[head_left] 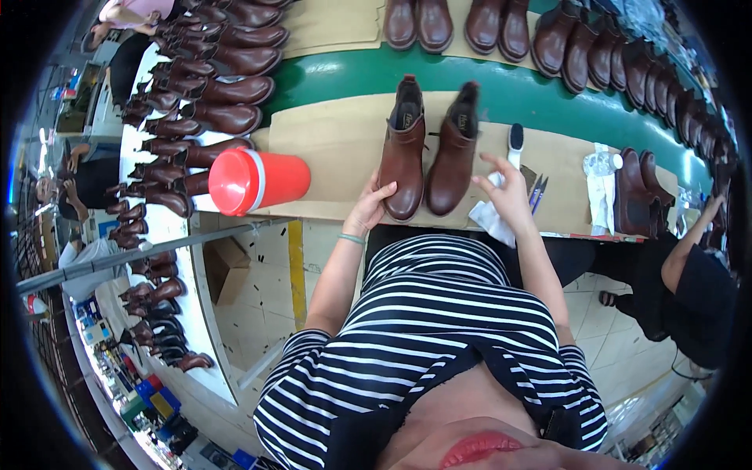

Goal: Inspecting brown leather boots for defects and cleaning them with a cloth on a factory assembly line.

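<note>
A pair of brown leather ankle boots stands on the cardboard in front of me, toes toward me. My left hand [371, 205] grips the toe of the left boot [403, 168], thumb on top and the other fingers hidden along its side. Beside it, the right boot [452, 166] tilts slightly, its top blurred. My right hand [507, 194] is just right of that boot, index finger and thumb stretched toward it. A white cloth [492, 222] hangs from this hand, apparently tucked in the partly hidden lower fingers.
A red tub with a white band [262, 180] lies on its side at left. Right of my hand are a brush [515, 142], purple-handled snips [537, 193] and a clear bottle [602, 164]. Brown boots [227, 116] line the left and far sides. Another person [693, 290] works at right.
</note>
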Tool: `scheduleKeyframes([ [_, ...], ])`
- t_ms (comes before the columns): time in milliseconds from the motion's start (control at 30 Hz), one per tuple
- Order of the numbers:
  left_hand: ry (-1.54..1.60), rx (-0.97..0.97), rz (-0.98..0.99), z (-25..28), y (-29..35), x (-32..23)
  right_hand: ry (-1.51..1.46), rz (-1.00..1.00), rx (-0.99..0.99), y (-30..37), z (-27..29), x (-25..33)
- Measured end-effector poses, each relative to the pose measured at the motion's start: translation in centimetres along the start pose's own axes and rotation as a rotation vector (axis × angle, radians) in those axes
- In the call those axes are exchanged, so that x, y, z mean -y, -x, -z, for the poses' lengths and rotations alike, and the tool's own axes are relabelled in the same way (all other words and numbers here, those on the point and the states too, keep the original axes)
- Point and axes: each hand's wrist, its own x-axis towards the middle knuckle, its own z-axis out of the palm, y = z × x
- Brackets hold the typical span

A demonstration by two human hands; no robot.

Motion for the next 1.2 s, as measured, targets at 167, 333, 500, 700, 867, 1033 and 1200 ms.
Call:
scheduleKeyframes([
  [167, -0.223, 0.048, 0.081, -2.7, -0.6, -2.9, 0.190, 0.396, 0.004, -1.7, -1.2, 7.0],
  [333, -1.194, 0.090, 0.182, 1.5, -2.6, -6.7, 0.649, 0.250, 0.320, -2.8, -3.0, 9.6],
  [500, -1.400, -0.123, 0.040, -3.4, -10.3, -16.0, 0.603, 0.303, 0.378, -5.2, -2.8, 9.7],
  [700, -1.625, -0.069, -0.813, -12.2, -28.1, -22.0, 0.598, 0.288, 0.450, -6.8, -3.9, 11.3],
  [867, -1.872, -0.130, -0.486, -17.5, -39.4, -23.8, 0.537, 0.311, 0.352, -8.2, -4.3, 10.2],
  [1033, -2.019, -0.061, -0.484, -15.3, -45.3, -25.6, 0.422, 0.256, 0.314, -10.2, -3.8, 9.9],
  [1200, -1.849, -0.075, -0.886, -13.7, -41.8, -31.4, 0.245, 0.297, 0.189, -17.0, -1.4, 11.1],
])
